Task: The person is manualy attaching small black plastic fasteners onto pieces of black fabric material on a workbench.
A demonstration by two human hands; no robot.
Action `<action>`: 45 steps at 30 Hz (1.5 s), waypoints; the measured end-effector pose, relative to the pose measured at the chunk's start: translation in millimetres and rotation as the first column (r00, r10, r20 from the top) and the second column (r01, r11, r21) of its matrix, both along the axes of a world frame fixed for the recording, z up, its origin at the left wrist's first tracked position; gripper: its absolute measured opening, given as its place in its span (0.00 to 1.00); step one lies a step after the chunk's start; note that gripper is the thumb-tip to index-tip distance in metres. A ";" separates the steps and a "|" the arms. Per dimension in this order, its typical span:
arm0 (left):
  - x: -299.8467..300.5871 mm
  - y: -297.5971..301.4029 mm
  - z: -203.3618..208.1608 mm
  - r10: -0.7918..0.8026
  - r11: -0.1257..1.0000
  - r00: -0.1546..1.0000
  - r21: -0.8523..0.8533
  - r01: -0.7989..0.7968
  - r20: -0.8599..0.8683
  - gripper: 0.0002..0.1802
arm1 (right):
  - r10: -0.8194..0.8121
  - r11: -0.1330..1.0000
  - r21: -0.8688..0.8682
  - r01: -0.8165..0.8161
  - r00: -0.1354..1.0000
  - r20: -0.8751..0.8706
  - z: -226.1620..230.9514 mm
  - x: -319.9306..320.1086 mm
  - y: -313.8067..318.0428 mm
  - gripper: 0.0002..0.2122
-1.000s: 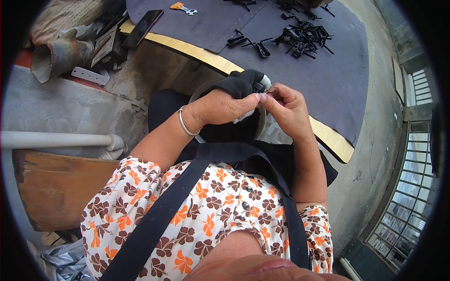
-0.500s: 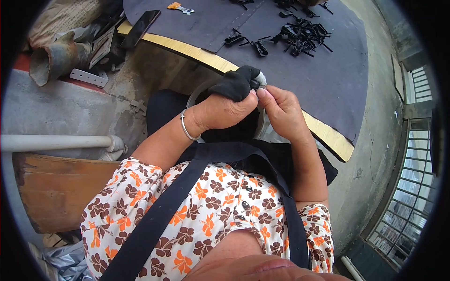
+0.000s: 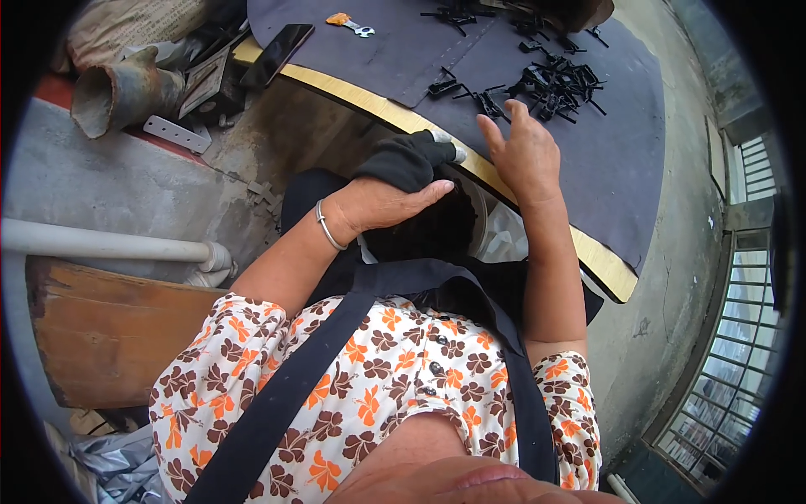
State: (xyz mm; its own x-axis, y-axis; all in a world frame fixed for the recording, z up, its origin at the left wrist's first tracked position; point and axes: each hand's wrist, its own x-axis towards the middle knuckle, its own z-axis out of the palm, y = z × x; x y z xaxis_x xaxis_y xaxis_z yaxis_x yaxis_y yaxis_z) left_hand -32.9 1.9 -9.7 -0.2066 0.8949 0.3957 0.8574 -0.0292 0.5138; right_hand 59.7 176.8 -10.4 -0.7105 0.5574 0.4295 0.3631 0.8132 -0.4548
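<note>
1. Left hand point(image 3: 382, 202): closed around a bundle of black cloth point(image 3: 407, 160), held just below the bench point(image 3: 621, 168) edge, over the lap.
2. Right hand point(image 3: 525, 151): released, fingers spread, holding nothing, resting at the bench edge.
3. Pile of black clips point(image 3: 558, 84): on the bench, near the right fingertips, apart from them.

Surroundings: dark round worktable and adjacent floor items.

A black flat phone point(image 3: 277, 55) lies at the yellow-edged rim of the dark grey round tabletop point(image 3: 621, 168); a small orange-handled metal tool point(image 3: 348, 23) rests further in. To the left: a rusty flared metal pipe point(image 3: 122, 91), a perforated grey metal bracket point(image 3: 175, 133), a white plastic pipe point(image 3: 109, 244) and a brown wooden board point(image 3: 92, 332).
</note>
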 end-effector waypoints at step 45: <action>29.0 21.6 16.4 0.059 0.966 0.997 0.250 -0.067 0.040 0.09 | 0.267 0.653 -0.567 -0.502 0.853 -0.448 -16.9 38.3 -38.2 0.13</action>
